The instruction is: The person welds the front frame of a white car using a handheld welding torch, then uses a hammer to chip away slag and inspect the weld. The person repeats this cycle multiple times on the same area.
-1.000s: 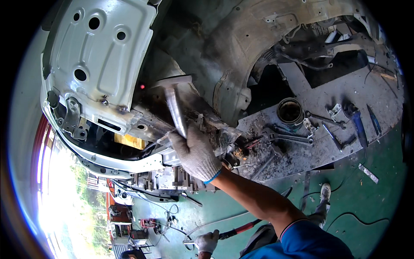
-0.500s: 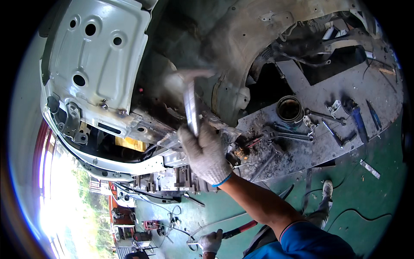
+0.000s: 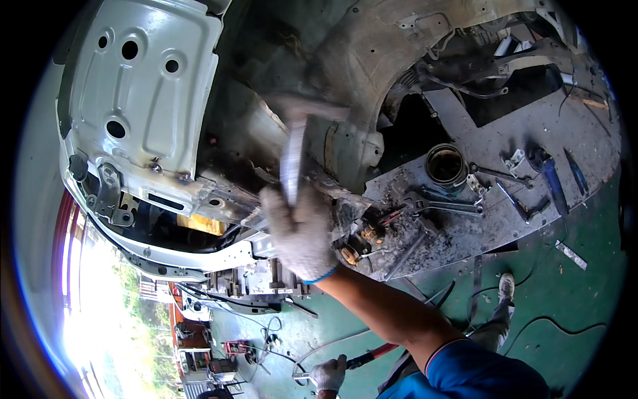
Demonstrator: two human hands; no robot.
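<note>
My right hand (image 3: pixel 299 233), in a whitish knit glove with a blue cuff edge, is closed around the silver handle of a hammer (image 3: pixel 291 159). The hammer's dark head is smeared by motion over the dirty, rust-stained inner panel of a car body (image 3: pixel 266 120). Low in the view, my left hand (image 3: pixel 328 375), also gloved, is closed on a tool with a black-and-red handle (image 3: pixel 362 360). A short metal end of that tool sticks out to the left of the glove; its exact kind is unclear.
To the right, a grey metal platform (image 3: pixel 412 259) carries a round tin (image 3: pixel 446 165), an adjustable wrench (image 3: pixel 445 206), a blue-bodied power tool (image 3: pixel 551 179) and other hand tools. A pale green panel with holes (image 3: pixel 153 93) stands at left. Cables (image 3: pixel 551 324) cross the green floor near a shoe (image 3: pixel 506 286).
My right hand has shifted slightly left, and the hammer head has swung a little to the right, blurred in both frames. My left hand keeps hold of its tool, nearly still.
</note>
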